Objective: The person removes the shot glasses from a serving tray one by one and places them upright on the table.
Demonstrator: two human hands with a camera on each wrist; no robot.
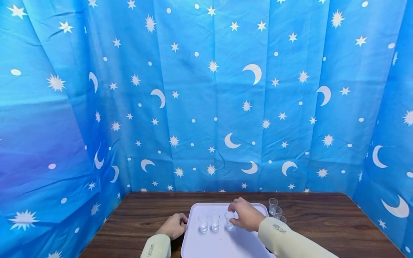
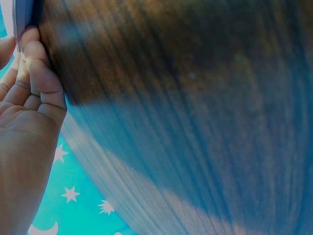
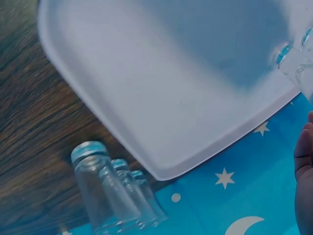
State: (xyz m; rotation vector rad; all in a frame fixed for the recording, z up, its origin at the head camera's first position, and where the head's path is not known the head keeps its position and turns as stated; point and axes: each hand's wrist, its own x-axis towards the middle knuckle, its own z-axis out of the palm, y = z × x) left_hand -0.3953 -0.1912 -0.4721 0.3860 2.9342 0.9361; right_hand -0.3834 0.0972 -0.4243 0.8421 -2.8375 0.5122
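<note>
A white tray (image 1: 222,247) lies on the wooden table. Its left rim is pinched by my left hand (image 1: 174,226), whose curled fingers (image 2: 44,73) show at the edge in the left wrist view. Over the tray, my right hand (image 1: 246,215) holds a small clear shot glass (image 1: 229,224) between thumb and fingers, upright and close to the tray surface. Left of it stand two more shot glasses, one at the far left (image 1: 203,224) and one in the middle (image 1: 215,223), side by side in a row. In the right wrist view only part of the right hand (image 3: 304,171) shows.
Just beyond the tray's right rim, three clear shot glasses (image 1: 273,206) stand in a line on the table (image 1: 145,206); the right forearm partly covers the nearest. A blue curtain (image 1: 206,107) with white stars and moons surrounds the table at the back and sides.
</note>
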